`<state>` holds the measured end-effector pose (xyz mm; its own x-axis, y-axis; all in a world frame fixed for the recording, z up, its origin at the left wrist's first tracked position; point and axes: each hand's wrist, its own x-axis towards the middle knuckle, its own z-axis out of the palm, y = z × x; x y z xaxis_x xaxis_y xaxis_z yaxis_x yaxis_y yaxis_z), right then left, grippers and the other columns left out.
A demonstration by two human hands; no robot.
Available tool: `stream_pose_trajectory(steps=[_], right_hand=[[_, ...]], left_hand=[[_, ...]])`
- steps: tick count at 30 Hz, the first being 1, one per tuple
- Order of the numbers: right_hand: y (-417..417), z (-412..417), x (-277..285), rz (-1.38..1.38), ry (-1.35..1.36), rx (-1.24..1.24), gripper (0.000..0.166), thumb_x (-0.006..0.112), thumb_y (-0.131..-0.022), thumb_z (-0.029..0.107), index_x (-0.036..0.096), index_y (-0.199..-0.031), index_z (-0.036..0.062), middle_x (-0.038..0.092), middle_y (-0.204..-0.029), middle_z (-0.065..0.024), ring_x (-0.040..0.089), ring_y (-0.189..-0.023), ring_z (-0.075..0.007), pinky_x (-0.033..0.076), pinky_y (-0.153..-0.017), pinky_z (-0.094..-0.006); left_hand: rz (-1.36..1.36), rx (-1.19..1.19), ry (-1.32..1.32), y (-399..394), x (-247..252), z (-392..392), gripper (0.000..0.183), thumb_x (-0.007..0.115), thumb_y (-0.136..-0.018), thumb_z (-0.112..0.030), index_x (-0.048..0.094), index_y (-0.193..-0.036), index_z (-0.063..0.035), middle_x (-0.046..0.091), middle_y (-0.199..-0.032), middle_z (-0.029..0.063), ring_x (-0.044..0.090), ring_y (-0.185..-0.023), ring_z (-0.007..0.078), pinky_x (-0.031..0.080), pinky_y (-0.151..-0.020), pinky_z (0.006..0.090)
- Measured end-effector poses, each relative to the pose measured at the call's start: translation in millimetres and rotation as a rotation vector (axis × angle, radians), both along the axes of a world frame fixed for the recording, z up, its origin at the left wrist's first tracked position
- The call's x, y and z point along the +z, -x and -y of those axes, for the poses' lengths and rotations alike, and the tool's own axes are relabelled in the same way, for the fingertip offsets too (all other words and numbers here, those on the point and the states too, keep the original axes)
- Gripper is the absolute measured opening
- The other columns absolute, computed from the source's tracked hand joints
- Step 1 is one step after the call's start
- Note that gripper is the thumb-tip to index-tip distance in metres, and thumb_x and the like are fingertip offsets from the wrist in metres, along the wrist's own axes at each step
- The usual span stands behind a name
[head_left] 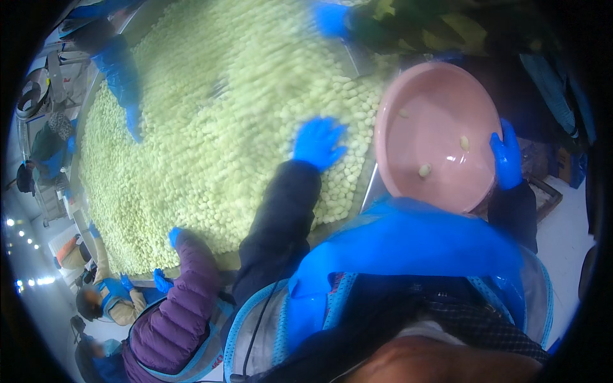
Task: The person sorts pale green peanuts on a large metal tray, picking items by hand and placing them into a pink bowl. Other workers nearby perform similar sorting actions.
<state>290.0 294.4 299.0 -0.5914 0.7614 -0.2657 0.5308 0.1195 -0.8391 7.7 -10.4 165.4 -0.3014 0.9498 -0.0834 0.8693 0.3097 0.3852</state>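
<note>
My left hand (318, 143), in a blue glove, lies palm down with fingers spread on a broad heap of small pale green oval pieces (206, 167). Their exact kind cannot be told. At the right, my right hand (507, 155), also gloved in blue, grips the outer rim of a pink plastic basin (431, 191). The basin tilts beside the table's edge with its mouth facing me. Inside it are three loose oval pieces (425, 170), well apart from each other.
A metal table (371, 189) with a raised edge carries the heap. Beside me on the left, a co-worker's purple sleeve (191, 258) reaches over it. Another person's gloved hand (331, 19) is across the table, and a blue-sleeved arm (117, 81) comes in at the far left.
</note>
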Motion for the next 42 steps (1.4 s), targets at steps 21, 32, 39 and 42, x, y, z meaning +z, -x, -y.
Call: stream_pose_trajectory(steps=[21,32,39,42], right_hand=[[-21,-16,-35,0.052,0.100,-0.115,0.051,0.055,-0.091,0.031,0.038,-0.134,0.0091,0.050,-0.125,-0.0114,0.048,-0.117,-0.0268,0.042,-0.098,-0.0395],[-1,-11,-37,-0.121,0.098,0.004,0.045,0.047,-0.094,0.039,0.048,-0.123,0.0039,0.055,-0.115,-0.0113,0.052,-0.104,-0.0190,0.041,-0.091,-0.0323],[-4,-9,-32,-0.028,0.095,-0.094,0.045,0.048,-0.094,0.038,0.049,-0.122,0.0030,0.055,-0.114,-0.0125,0.053,-0.101,-0.0206,0.042,-0.089,-0.0322],[-12,-14,-39,-0.020,0.064,-0.139,0.043,0.050,-0.093,0.036,0.051,-0.119,0.0027,0.056,-0.111,-0.0134,0.054,-0.097,-0.0211,0.043,-0.087,-0.0328]], left_hand=[[-0.040,0.440,-0.218,70,34,30,0.047,0.063,-0.082,-0.024,0.050,-0.126,-0.0144,0.042,-0.132,0.0211,0.039,-0.121,0.0395,0.034,-0.099,0.0486],[0.076,-0.022,-0.024,-5,2,42,0.079,0.072,-0.063,-0.053,0.046,-0.131,-0.0224,0.038,-0.135,0.0179,0.035,-0.123,0.0396,0.025,-0.103,0.0530],[-0.185,0.057,-0.019,68,-14,13,0.073,0.073,-0.063,-0.049,0.050,-0.126,-0.0207,0.043,-0.131,0.0141,0.037,-0.124,0.0346,0.028,-0.104,0.0477],[-0.122,0.174,0.032,105,23,-5,0.073,0.073,-0.063,-0.050,0.050,-0.125,-0.0202,0.044,-0.131,0.0135,0.039,-0.123,0.0338,0.030,-0.103,0.0454]])
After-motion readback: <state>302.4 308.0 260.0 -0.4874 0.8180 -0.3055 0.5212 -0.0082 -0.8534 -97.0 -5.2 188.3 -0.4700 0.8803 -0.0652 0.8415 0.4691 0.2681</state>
